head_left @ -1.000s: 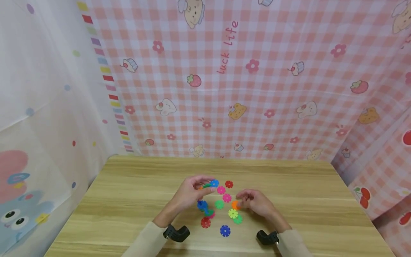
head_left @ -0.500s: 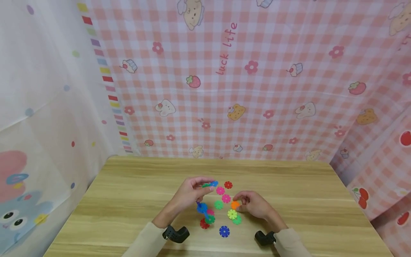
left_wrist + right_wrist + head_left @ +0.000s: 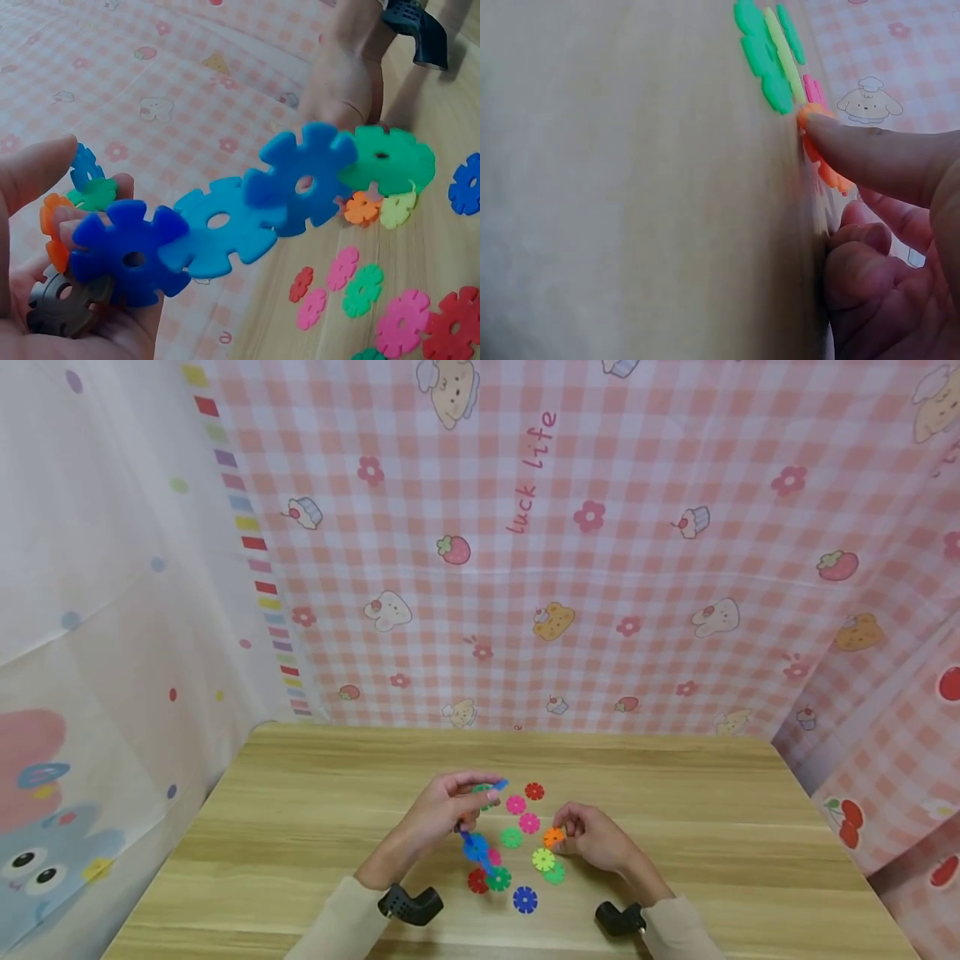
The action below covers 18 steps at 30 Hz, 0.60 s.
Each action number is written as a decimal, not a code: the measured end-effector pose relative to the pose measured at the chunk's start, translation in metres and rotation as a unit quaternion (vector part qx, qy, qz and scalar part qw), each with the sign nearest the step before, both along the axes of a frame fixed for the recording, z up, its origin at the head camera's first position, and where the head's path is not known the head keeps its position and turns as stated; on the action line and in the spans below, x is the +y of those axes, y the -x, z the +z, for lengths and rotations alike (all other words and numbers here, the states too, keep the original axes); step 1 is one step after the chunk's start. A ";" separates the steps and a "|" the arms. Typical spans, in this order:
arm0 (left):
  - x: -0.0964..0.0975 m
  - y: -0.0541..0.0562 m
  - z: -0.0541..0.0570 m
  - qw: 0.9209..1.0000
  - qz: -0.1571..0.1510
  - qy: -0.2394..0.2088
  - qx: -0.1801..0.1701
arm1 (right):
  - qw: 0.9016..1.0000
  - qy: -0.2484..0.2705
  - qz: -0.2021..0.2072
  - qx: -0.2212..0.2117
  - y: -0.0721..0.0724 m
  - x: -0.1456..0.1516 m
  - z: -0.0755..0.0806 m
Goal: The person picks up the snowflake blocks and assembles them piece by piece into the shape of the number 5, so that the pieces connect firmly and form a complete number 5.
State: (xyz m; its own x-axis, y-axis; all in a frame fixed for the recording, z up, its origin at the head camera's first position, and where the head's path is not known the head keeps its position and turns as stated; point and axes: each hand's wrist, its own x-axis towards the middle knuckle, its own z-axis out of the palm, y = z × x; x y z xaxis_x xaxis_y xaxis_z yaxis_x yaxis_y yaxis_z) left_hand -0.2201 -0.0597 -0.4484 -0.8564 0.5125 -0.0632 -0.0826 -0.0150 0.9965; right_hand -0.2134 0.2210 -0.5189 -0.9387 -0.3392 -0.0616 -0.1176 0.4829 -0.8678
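Since the earlier frame, the lower end of your linked disc chain [image 3: 225, 247] swung toward you; your left hand [image 3: 438, 810] gripped its upper part above the table [image 3: 360, 756], apparently so the rest dangled free. Your right hand [image 3: 600, 839] pinched the orange disc [image 3: 552, 831], seemingly at its rim because so flat a piece offered little else, near the lime disc [image 3: 543, 867].

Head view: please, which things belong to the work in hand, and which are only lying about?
Seemingly in the work:
chain of joined discs, held by the left hand
orange disc, held by the right hand

Loose on the table, perhaps only spares:
red discs
pink discs
light green discs
yellow-green disc
dark blue disc
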 end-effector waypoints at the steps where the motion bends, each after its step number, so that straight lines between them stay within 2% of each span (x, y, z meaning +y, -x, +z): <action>1: 0.000 0.000 0.000 1.000 -0.001 -0.005 -0.007 | 1.000 0.004 -0.003 0.000 0.000 0.000 0.000; 6: 0.000 0.000 0.002 0.999 -0.005 -0.037 -0.037 | 0.999 0.036 -0.021 -0.013 -0.002 0.002 -0.002; 10: -0.001 -0.001 0.003 0.998 -0.011 -0.038 -0.052 | 0.997 0.054 -0.042 -0.035 -0.003 0.002 -0.003; 14: 0.000 -0.001 0.002 0.999 -0.019 -0.019 -0.046 | 0.995 0.067 -0.058 -0.046 -0.002 0.000 0.000; 18: 0.002 -0.001 -0.001 0.999 -0.021 -0.009 -0.039 | 0.994 0.075 -0.070 -0.027 -0.002 -0.005 0.007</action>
State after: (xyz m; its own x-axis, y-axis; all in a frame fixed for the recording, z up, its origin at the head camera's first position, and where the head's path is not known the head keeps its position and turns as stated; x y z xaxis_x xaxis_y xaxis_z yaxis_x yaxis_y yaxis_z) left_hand -0.2192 -0.0575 -0.4494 -0.8263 0.5503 -0.1197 -0.1618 -0.0283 0.9864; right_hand -0.2109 0.2157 -0.5123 -0.9739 -0.2152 -0.0723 -0.0093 0.3560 -0.9344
